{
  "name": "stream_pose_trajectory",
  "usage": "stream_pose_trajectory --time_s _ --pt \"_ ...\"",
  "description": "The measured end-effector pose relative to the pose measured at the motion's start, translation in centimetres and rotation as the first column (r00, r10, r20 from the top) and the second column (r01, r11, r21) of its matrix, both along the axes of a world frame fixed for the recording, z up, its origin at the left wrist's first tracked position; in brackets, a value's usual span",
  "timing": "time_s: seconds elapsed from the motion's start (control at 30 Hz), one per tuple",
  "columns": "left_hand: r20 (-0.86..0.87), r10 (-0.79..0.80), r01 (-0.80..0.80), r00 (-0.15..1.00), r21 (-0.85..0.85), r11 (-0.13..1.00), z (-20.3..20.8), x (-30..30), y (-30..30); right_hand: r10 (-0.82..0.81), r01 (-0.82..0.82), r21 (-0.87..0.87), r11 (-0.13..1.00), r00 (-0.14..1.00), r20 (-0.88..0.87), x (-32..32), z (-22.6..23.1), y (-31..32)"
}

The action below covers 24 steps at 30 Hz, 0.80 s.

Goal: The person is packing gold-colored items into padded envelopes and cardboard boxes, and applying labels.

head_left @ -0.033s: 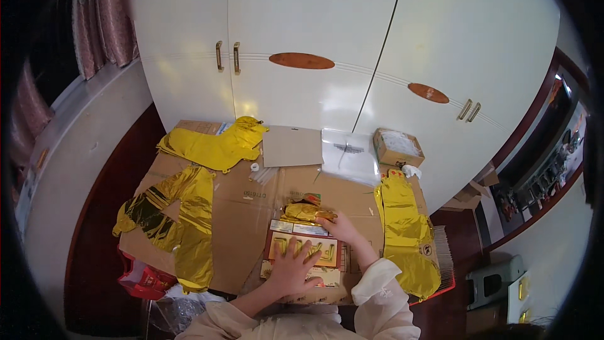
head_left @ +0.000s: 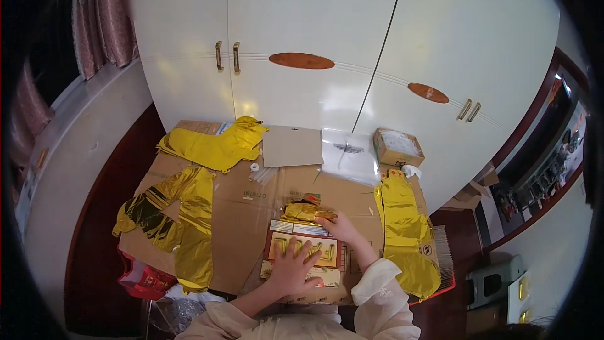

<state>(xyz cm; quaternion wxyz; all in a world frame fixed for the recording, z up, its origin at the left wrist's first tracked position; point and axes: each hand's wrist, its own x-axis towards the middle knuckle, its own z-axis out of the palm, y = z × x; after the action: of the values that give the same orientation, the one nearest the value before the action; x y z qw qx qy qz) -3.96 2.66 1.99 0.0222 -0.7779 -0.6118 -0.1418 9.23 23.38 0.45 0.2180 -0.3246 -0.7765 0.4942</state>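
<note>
My left hand (head_left: 294, 271) lies flat with its fingers spread on a printed packet (head_left: 326, 247) in cream and dark red, with gold shapes on its face. At the packet's far end, a folded gold foil balloon (head_left: 302, 213) is bunched up, partly over a white printed strip (head_left: 308, 229). My right hand (head_left: 340, 225) pinches the right end of this foil; its fingertips are partly hidden. A cream patterned piece (head_left: 328, 277) shows at the packet's near edge, under my left hand.
Flat gold foil balloons lie on the cardboard-covered table (head_left: 242, 245): two at left (head_left: 211, 147) (head_left: 195, 233), one at right (head_left: 406, 239). Behind are a grey card (head_left: 292, 147), clear plastic bags (head_left: 349, 157) and a small carton (head_left: 397, 146). White cabinets (head_left: 302, 12) stand beyond.
</note>
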Motion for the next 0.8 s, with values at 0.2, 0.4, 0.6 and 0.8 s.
stream_pose_trajectory --time_s 0.2,0.4,0.6,0.8 --pt "0.015 -0.006 0.007 1.000 -0.031 1.000 0.1 -0.1 0.1 -0.013 0.006 0.093 0.996 0.997 0.076 -0.1 0.1 -0.3" --pt "0.011 -0.017 0.018 1.000 -0.024 1.000 -0.2 -0.3 0.2 -0.062 0.005 0.318 0.948 0.984 0.168 -0.1 2.6 -3.6" --pt "0.011 -0.017 0.017 1.000 0.001 1.000 -0.6 -0.2 0.3 -0.049 0.006 0.514 0.858 0.996 0.071 0.3 0.6 -4.9" --pt "0.004 -0.006 0.006 1.000 -0.096 0.995 -1.3 -0.3 0.1 -0.019 -0.113 0.623 0.774 0.979 0.201 0.6 -0.6 -6.0"
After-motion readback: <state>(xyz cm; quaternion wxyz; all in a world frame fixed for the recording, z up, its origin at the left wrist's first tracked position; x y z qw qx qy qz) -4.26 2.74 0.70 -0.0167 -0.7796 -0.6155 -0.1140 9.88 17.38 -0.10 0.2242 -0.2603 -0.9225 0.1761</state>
